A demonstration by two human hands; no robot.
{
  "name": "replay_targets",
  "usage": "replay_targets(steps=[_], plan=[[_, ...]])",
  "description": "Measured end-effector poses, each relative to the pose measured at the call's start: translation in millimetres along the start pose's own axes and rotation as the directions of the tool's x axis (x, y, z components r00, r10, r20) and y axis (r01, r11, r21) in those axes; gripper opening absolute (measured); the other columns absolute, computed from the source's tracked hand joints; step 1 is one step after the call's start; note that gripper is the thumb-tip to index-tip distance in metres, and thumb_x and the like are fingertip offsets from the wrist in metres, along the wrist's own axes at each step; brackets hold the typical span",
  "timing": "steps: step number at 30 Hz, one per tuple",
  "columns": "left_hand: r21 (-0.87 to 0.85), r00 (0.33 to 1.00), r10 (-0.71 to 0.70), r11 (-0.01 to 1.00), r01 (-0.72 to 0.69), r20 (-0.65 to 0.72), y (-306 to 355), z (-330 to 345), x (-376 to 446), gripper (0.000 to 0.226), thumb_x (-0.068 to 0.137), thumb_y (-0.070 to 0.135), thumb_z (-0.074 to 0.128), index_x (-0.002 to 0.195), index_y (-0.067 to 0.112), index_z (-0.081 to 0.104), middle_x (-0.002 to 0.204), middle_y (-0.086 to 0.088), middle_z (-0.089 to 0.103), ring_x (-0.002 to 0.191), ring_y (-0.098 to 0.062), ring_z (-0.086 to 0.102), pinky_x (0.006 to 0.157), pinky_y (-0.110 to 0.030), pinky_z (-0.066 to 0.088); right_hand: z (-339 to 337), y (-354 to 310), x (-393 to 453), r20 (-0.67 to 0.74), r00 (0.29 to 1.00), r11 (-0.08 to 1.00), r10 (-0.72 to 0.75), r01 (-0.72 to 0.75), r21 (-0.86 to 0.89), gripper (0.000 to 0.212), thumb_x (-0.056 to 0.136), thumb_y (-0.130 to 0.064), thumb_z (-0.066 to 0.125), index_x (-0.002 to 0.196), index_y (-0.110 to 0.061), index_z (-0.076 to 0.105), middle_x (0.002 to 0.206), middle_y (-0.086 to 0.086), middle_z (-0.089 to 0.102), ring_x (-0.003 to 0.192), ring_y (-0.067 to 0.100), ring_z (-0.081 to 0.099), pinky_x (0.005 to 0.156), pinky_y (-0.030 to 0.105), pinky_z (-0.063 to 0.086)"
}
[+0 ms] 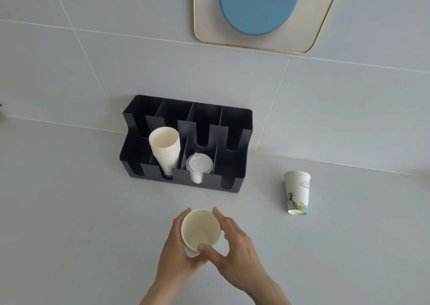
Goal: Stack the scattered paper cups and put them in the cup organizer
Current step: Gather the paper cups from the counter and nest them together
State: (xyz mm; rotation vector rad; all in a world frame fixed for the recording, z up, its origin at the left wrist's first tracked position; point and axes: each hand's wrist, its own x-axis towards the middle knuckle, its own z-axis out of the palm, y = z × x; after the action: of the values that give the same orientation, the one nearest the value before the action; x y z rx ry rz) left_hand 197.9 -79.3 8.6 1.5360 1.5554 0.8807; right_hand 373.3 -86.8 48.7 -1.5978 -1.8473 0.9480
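I hold a white paper cup (200,231) upright in front of me, its mouth facing up. My left hand (175,253) wraps its left side and base. My right hand (235,253) touches its right rim, thumb on the near edge. Behind it stands the black cup organizer (235,127) against the wall. A stack of several white paper cups (165,148) leans in its second front slot. Another paper cup (297,191) with a printed drawing stands apart on the counter to the right.
Clear plastic lids (199,165) sit in the organizer's third front slot. The other slots look empty. The pale counter meets a tiled wall at the back. A gold-edged wall panel with a blue disc (258,9) hangs above.
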Motion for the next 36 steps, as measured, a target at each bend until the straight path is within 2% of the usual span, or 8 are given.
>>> replay_targets(steps=[5, 8, 12, 15, 19, 24, 29, 36], plan=[[0.023, 1.000, 0.015, 1.000, -0.015, -0.005, 4, -3, -1, 0.127, 0.050, 0.056, 0.090, 0.149, 0.056, 0.011, 0.124, 0.035, 0.050, 0.104, -0.002, 0.062, 0.069, -0.011, 0.051, 1, 2, 3, 0.019, 0.999, 0.996, 0.047, -0.046, -0.070, 0.093, 0.081, -0.081, 0.055, 0.159, -0.041, 0.022, 0.143, -0.022, 0.053, 0.124, 0.008, 0.057, 0.103, 0.033, 0.050], [0.034, 0.998, 0.063, 0.997, -0.063, 0.000, 6, -3, -2, 0.113, 0.054, 0.053, 0.091, 0.141, 0.066, 0.020, 0.133, 0.042, 0.045, 0.117, 0.006, 0.054, 0.077, -0.011, 0.049, -1, 3, 2, 0.047, 0.996, 0.993, 0.073, -0.069, -0.093, 0.098, 0.076, -0.089, 0.048, 0.159, -0.045, 0.019, 0.143, -0.024, 0.053, 0.124, 0.005, 0.058, 0.103, 0.034, 0.050], [-0.003, 0.999, 0.054, 0.999, -0.054, 0.002, 6, -2, -1, 0.110, 0.050, 0.050, 0.094, 0.139, 0.061, 0.030, 0.140, 0.037, 0.045, 0.119, 0.012, 0.050, 0.085, -0.014, 0.047, -18, 25, 5, -0.066, 0.977, 0.961, 0.202, -0.185, 0.205, 0.073, 0.081, -0.068, 0.070, 0.146, -0.043, 0.050, 0.123, -0.019, 0.069, 0.104, -0.003, 0.069, 0.084, 0.022, 0.058], [-0.027, 0.999, 0.044, 0.999, -0.043, 0.009, 6, 3, 1, 0.110, 0.050, 0.046, 0.093, 0.140, 0.059, 0.031, 0.143, 0.033, 0.044, 0.121, 0.011, 0.049, 0.086, -0.014, 0.044, -52, 65, 17, -0.382, 0.820, 0.892, 0.426, -0.313, 0.325, 0.034, 0.090, -0.027, 0.078, 0.123, -0.025, 0.070, 0.094, -0.012, 0.076, 0.078, -0.001, 0.071, 0.065, 0.016, 0.055], [-0.053, 0.999, 0.035, 0.998, -0.034, 0.026, 8, 11, 7, 0.109, 0.052, 0.044, 0.094, 0.140, 0.059, 0.031, 0.142, 0.034, 0.046, 0.122, 0.011, 0.048, 0.088, -0.020, 0.044, -106, 120, 38, -0.561, 0.600, 0.802, 0.571, -0.553, 0.225, 0.028, 0.091, -0.030, 0.071, 0.117, -0.020, 0.068, 0.102, 0.000, 0.075, 0.090, 0.021, 0.070, 0.080, 0.037, 0.052], [-0.082, 0.998, 0.037, 0.996, -0.034, 0.044, 13, 20, 14, 0.108, 0.054, 0.039, 0.095, 0.140, 0.058, 0.032, 0.140, 0.032, 0.048, 0.121, 0.008, 0.050, 0.089, -0.023, 0.044, -136, 157, 66, -0.518, 0.573, 0.708, 0.635, -0.701, 0.092, 0.068, 0.091, -0.042, 0.071, 0.147, -0.009, 0.048, 0.144, 0.013, 0.054, 0.128, 0.035, 0.055, 0.096, 0.044, 0.045], [-0.099, 0.997, 0.049, 0.994, -0.043, 0.057, 14, 22, 15, 0.109, 0.055, 0.033, 0.096, 0.140, 0.057, 0.033, 0.139, 0.032, 0.049, 0.121, 0.006, 0.051, 0.091, -0.025, 0.045, -134, 170, 83, -0.430, 0.552, 0.672, 0.714, -0.712, 0.202, 0.073, 0.087, -0.044, 0.076, 0.143, -0.008, 0.047, 0.136, 0.015, 0.061, 0.126, 0.035, 0.057, 0.096, 0.042, 0.047], [-0.105, 0.997, 0.042, 0.994, -0.035, 0.065, 18, 20, 14, 0.109, 0.054, 0.034, 0.096, 0.139, 0.058, 0.032, 0.139, 0.032, 0.048, 0.122, 0.005, 0.051, 0.094, -0.027, 0.045, -120, 164, 68, -0.193, 0.501, 0.500, 0.844, -0.604, 0.621, 0.093, 0.078, -0.019, 0.088, 0.154, -0.007, 0.036, 0.122, 0.011, 0.064, 0.119, 0.033, 0.060, 0.099, 0.043, 0.051]])
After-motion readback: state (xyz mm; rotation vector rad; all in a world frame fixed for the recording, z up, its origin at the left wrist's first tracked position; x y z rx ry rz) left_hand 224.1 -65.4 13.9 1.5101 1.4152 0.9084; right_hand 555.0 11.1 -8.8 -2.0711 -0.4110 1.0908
